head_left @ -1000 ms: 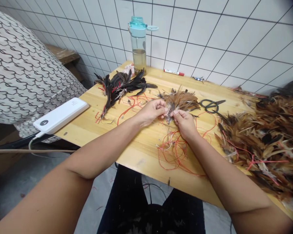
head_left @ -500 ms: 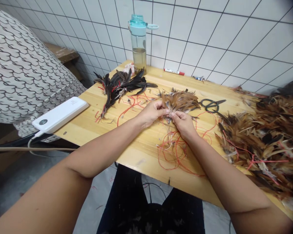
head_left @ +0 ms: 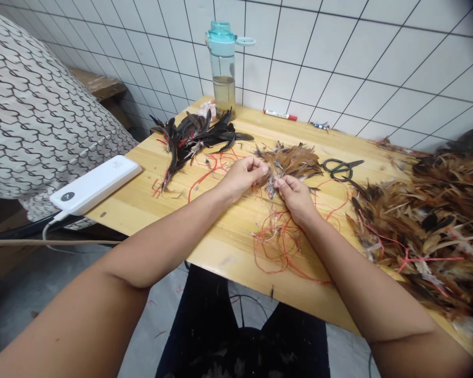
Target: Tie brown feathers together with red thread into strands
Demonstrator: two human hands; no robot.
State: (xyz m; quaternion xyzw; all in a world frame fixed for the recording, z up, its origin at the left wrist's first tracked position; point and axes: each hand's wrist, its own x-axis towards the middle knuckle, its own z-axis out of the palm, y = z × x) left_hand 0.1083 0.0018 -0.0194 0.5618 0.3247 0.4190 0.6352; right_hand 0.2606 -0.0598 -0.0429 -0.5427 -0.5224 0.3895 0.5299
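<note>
From the head view, my left hand (head_left: 242,177) and right hand (head_left: 295,195) meet over a small bunch of brown feathers (head_left: 289,160) on the tabletop (head_left: 142,197). Both are pinched nearly closed at the bunch's near end, where the quills gather: the left thumb and fingers curl round that end from the left, the right fingertips nip it from the near right. The vanes fan away from me, toward the scissors (head_left: 342,168) lying just right of the bunch.

I judge the feathers almost weightless, soft and springy in the vane, stiffer along the quill, and easily bent or scattered by a breath. The quill end is the place to grip; squeezing the vanes would ruffle them.

Taking the scissors as landmark: loose red thread (head_left: 286,244) tangles on the near left of them, under my right wrist. A big brown feather heap (head_left: 429,226) lies to their right. Black feathers (head_left: 193,137) lie well to the left, with a bottle (head_left: 223,68) behind those, and a white power bank (head_left: 95,185) sits at the far left edge.
</note>
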